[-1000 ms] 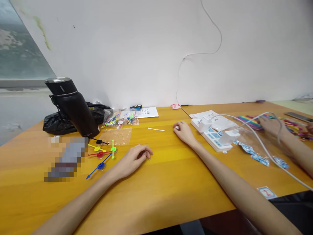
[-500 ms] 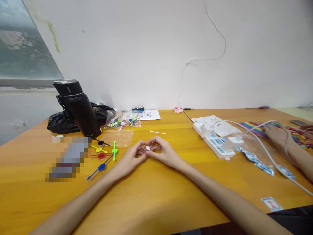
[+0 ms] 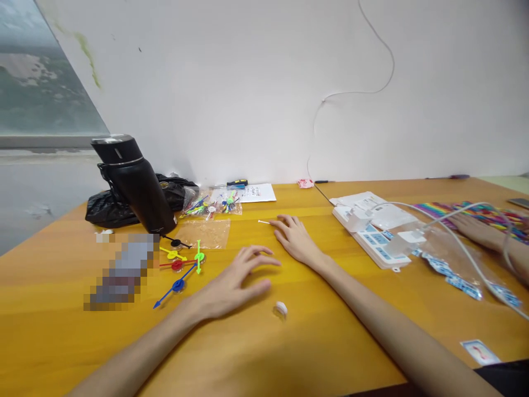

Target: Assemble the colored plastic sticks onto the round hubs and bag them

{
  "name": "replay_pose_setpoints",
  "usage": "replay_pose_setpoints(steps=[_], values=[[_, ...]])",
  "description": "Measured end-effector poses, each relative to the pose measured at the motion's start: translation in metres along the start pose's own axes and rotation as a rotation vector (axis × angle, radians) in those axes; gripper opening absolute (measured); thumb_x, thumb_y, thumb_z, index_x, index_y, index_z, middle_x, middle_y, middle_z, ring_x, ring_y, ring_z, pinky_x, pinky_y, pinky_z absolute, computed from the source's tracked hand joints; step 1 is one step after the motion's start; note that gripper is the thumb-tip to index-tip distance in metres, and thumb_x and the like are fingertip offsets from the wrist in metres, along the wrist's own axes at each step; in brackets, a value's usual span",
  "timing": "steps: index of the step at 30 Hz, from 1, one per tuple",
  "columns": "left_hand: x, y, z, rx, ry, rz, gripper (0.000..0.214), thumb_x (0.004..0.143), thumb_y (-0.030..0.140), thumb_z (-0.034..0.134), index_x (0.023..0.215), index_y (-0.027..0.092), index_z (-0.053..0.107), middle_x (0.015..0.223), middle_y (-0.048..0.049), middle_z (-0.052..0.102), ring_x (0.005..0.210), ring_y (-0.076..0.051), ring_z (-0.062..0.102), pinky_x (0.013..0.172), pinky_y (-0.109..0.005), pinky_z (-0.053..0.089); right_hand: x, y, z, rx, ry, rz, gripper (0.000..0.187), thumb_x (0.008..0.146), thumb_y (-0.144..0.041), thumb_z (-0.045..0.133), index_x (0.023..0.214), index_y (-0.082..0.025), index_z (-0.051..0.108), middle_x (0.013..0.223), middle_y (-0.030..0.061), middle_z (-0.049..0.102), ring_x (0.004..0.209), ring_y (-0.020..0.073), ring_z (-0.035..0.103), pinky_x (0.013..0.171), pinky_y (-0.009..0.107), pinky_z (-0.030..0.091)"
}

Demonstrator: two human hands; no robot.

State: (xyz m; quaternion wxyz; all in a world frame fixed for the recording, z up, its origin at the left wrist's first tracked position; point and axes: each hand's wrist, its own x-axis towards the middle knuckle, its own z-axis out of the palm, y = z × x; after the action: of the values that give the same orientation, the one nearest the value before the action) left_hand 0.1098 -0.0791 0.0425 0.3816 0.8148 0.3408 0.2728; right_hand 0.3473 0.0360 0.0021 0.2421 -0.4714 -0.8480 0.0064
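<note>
My right hand (image 3: 298, 240) lies low over the table with its fingers stretched out. The fingertips cover one end of a thin white arrow (image 3: 263, 221); I cannot tell if they press on it. Fingers apart and holding nothing, my left hand (image 3: 237, 282) hovers above the wood. Near its thumb is a small white round piece (image 3: 281, 309) with a clear part, tilted and slightly blurred. Left of that hand lie assembled arrow spinners: blue (image 3: 178, 285), green (image 3: 199, 257), red (image 3: 177, 266), yellow (image 3: 172, 255) and black (image 3: 176, 243).
A black bottle (image 3: 138, 187) stands at the left beside a black plastic bag (image 3: 109, 208). Behind are a bag of coloured spinner parts (image 3: 210, 204) and a screwdriver (image 3: 237, 182). Rightward, a power strip (image 3: 378, 247) trails cables; another person's hand (image 3: 471, 227) rests on colourful pieces.
My hands have parted. The white round piece left my fingers and is now nearer me on the table side. My right hand moved forward to the white arrow; my left hand opened.
</note>
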Motion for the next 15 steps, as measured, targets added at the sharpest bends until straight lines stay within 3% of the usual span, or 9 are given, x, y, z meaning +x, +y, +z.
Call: replay_pose_setpoints(steps=[3, 7, 11, 15], values=[[-0.003, 0.017, 0.012, 0.116, -0.183, 0.157, 0.048, 0.090, 0.044, 0.071, 0.136, 0.039, 0.061, 0.153, -0.0055, 0.046, 0.139, -0.031, 0.041, 0.116, -0.049, 0.036, 0.001, -0.004, -0.003, 0.005, 0.000, -0.027, 0.031, 0.104, -0.027, 0.045, 0.130, -0.023, 0.062, 0.128, 0.0119, 0.060, 0.119, 0.0278, 0.051, 0.106, 0.047, 0.042], [-0.002, 0.018, 0.026, 0.182, -0.250, 0.240, 0.026, 0.099, 0.035, 0.060, 0.123, 0.033, 0.069, 0.137, -0.0075, 0.060, 0.125, -0.028, 0.053, 0.110, -0.042, 0.041, 0.001, -0.004, -0.007, 0.039, 0.048, -0.011, 0.018, 0.102, -0.025, 0.050, 0.109, -0.021, 0.066, 0.112, 0.0101, 0.063, 0.107, 0.0261, 0.056, 0.098, 0.041, 0.045], [0.000, 0.012, 0.027, 0.036, -0.150, 0.161, 0.020, 0.097, 0.032, 0.062, 0.114, 0.026, 0.069, 0.119, -0.0084, 0.068, 0.112, -0.024, 0.060, 0.101, -0.036, 0.047, 0.002, 0.000, -0.004, 0.066, 0.068, 0.014, 0.014, 0.102, -0.023, 0.050, 0.094, -0.020, 0.062, 0.102, 0.0093, 0.064, 0.097, 0.0250, 0.058, 0.088, 0.038, 0.047], [0.004, 0.000, 0.026, -0.252, 0.041, -0.080, 0.020, 0.097, 0.034, 0.060, 0.112, 0.022, 0.066, 0.109, -0.0070, 0.070, 0.094, -0.019, 0.064, 0.086, -0.032, 0.051, 0.003, 0.003, -0.001, 0.046, 0.057, 0.013, 0.015, 0.102, -0.021, 0.047, 0.092, -0.019, 0.059, 0.100, 0.0107, 0.063, 0.094, 0.0260, 0.057, 0.088, 0.039, 0.047]])
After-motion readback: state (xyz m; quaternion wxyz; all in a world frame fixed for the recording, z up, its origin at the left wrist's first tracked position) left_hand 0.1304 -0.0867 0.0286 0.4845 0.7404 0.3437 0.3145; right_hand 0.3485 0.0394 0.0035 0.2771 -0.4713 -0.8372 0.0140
